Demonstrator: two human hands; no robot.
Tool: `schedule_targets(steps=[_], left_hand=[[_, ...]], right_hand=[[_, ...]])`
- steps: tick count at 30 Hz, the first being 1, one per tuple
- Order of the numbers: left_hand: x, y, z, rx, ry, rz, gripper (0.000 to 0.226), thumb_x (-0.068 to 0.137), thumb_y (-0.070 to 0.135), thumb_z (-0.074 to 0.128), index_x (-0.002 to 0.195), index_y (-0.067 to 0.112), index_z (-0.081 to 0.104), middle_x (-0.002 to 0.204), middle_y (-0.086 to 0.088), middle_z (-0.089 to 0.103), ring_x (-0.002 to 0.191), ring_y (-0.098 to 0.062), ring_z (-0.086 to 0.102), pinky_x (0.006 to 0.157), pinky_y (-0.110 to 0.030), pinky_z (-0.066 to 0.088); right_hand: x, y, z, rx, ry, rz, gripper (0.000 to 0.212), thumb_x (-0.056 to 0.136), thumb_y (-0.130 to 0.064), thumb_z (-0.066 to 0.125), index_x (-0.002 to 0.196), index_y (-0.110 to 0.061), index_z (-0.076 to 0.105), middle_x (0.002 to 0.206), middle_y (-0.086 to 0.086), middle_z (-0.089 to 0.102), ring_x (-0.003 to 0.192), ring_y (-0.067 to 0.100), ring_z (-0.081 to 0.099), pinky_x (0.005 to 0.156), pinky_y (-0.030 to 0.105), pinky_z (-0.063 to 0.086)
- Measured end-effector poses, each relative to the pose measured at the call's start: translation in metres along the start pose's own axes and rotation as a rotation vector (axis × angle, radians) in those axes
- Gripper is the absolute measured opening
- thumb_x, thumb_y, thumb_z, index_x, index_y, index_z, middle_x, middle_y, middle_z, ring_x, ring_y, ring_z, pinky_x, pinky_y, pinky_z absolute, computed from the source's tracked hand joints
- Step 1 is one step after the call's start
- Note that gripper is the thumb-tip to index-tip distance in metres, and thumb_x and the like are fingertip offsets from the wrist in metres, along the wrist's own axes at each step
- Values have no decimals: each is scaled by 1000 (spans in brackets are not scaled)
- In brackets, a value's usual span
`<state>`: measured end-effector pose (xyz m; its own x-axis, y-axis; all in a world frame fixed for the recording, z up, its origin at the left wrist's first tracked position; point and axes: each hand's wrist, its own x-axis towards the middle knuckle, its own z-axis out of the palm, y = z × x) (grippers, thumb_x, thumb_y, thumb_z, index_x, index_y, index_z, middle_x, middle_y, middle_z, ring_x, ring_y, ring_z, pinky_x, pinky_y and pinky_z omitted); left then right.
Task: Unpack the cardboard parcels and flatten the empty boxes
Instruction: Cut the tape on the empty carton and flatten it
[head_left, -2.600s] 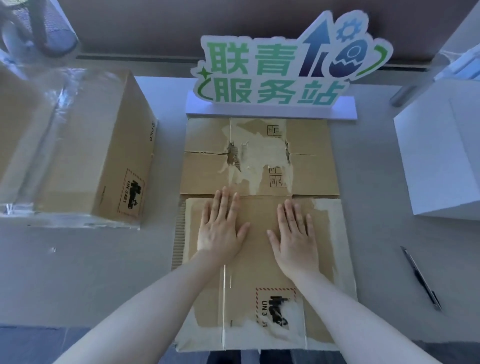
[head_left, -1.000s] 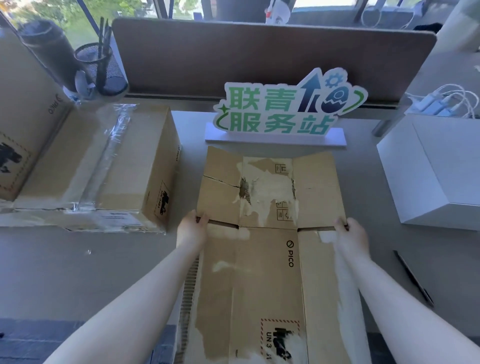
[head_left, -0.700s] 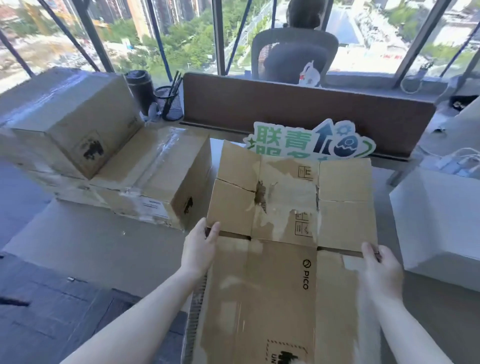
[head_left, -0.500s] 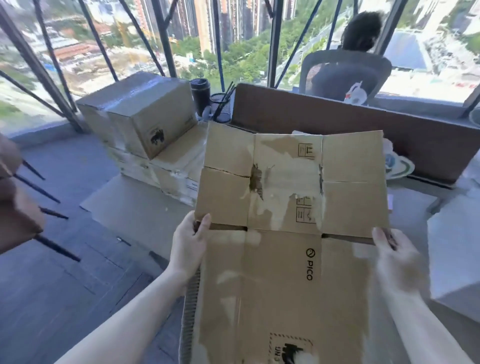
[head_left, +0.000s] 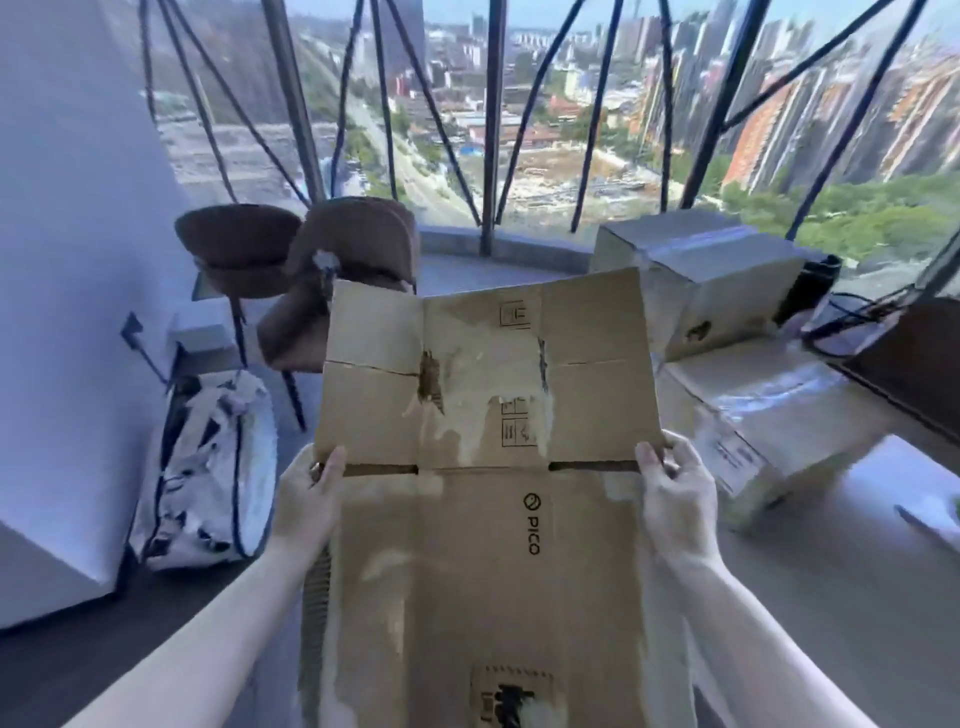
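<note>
Flattened cardboard box is filling the centre and lower centre of the frame, held up in the air, flaps opened out flat toward the top, "PICO" print facing the camera, torn paper patches showing across the face.

Both forearms are reaching up from the bottom corners. Left hand is gripping the box's left edge at the flap crease, thumb on the near face, fingers wrapped behind. Right hand is gripping the right edge at the same crease, thumb on the near face, other fingers hidden behind the board. So: 2 hands, both clamped on the 1 flattened box, roughly level with each other.

Desk is sitting at the right of the frame. Sealed boxes: I'm counting 2 there, one lower box on the desk with shiny tape, and an upper box stacked on it toward upper right.

Brown chairs: 2, sitting upper left of centre, just beside each other. White bag with crumpled material is standing on the floor at left, below the chairs. Window with dark bars and city view is running across the top.
</note>
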<state>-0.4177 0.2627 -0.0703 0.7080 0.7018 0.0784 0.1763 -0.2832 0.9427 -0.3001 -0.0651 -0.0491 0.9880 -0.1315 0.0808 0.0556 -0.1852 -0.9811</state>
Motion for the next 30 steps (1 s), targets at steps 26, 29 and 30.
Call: schedule_targets(steps=[26, 29, 30], left_hand=[[219, -523, 59, 276, 138, -602, 40, 100, 33, 49, 70, 10, 36, 67, -5, 42, 61, -21, 37, 59, -34, 26], [217, -607, 95, 261, 135, -624, 38, 99, 32, 51, 70, 11, 37, 67, -5, 39, 61, -18, 35, 58, -33, 25], [217, -634, 107, 259, 133, -630, 38, 99, 31, 51, 70, 11, 36, 67, -4, 38, 61, -18, 34, 59, -33, 25]], right_hand=[[115, 428, 443, -402, -368, 368, 34, 96, -30, 61, 123, -9, 64, 122, 11, 68, 112, 25, 65, 100, 38, 49], [120, 528, 459, -416, -372, 393, 26, 98, -27, 60, 117, -10, 66, 108, 0, 72, 101, 18, 67, 92, 33, 49], [122, 555, 465, -412, -382, 390, 17, 99, -22, 58, 108, -12, 67, 95, -6, 71, 89, 15, 65, 85, 30, 47]])
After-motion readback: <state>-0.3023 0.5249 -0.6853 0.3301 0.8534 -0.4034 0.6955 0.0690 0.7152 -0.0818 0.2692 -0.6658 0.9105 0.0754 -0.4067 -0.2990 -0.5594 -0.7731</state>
